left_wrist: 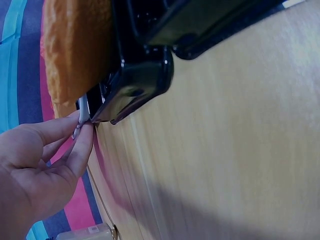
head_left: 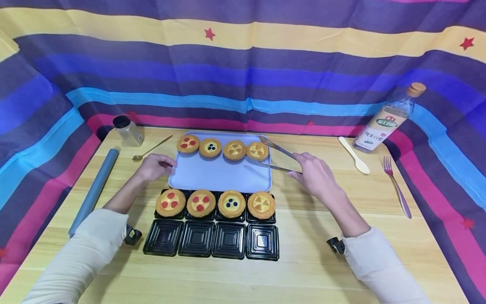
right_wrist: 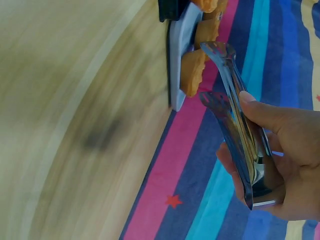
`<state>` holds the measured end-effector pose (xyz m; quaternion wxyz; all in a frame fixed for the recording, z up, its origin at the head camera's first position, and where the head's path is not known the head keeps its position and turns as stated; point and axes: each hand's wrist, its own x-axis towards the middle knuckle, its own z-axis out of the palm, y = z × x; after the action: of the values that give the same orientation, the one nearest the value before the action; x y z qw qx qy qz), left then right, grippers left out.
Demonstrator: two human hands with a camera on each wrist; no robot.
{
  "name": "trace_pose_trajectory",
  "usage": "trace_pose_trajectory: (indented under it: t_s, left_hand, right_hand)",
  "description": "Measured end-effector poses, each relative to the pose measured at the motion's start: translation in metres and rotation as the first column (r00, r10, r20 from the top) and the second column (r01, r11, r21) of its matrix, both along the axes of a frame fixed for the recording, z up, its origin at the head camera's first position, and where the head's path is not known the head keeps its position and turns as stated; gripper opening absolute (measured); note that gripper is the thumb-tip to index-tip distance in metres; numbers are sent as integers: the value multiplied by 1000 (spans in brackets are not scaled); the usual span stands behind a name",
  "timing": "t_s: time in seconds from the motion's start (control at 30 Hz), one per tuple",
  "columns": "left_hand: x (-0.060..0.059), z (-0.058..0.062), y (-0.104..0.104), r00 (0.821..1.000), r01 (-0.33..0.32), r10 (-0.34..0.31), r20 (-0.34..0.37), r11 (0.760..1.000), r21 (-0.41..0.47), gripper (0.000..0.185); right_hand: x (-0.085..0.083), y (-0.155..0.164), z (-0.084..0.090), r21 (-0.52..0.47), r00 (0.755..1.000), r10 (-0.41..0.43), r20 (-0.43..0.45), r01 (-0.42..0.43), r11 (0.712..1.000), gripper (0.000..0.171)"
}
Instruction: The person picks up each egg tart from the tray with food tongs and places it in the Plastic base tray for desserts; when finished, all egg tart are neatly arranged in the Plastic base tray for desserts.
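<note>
A light blue tray point(head_left: 220, 175) lies mid-table with a row of tarts along its far edge. My left hand point(head_left: 168, 165) pinches the tray's left edge; the left wrist view shows the fingers point(left_wrist: 82, 131) closed on the tray's rim point(left_wrist: 83, 106). My right hand point(head_left: 300, 166) grips metal tongs point(head_left: 279, 148), whose arms stand apart around the rightmost tart point(head_left: 257, 150) on the tray without touching it. The right wrist view shows the tongs point(right_wrist: 232, 115) in that hand point(right_wrist: 250, 135). Near the tray, several tarts point(head_left: 201, 203) sit in black trays, with empty black trays point(head_left: 197, 238) in front.
A spice jar point(head_left: 128, 130), a gold spoon point(head_left: 152, 147) and a grey rolling pin point(head_left: 95, 190) lie to the left. A vinegar bottle point(head_left: 387, 120), a pale spatula point(head_left: 354, 155) and a pink fork point(head_left: 396, 185) are to the right. Striped cloth surrounds the wooden table point(head_left: 303, 266).
</note>
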<state>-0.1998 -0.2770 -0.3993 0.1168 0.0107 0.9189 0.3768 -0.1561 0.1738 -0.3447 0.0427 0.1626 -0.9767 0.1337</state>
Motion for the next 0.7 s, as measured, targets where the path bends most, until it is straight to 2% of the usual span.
trace_pose_trajectory:
  t_s: [0.43,0.7]
  left_hand:
    - [1,0,0,1000,4,-4,-8,1000,-2,21]
    - [2,1,0,1000,3,-3,-5,1000,-2,22]
  right_hand:
    - [-4,2,-7,20,998,-44,46,43,999,53]
    - [-3,5,-6,4,998,-53,33,53,999,52]
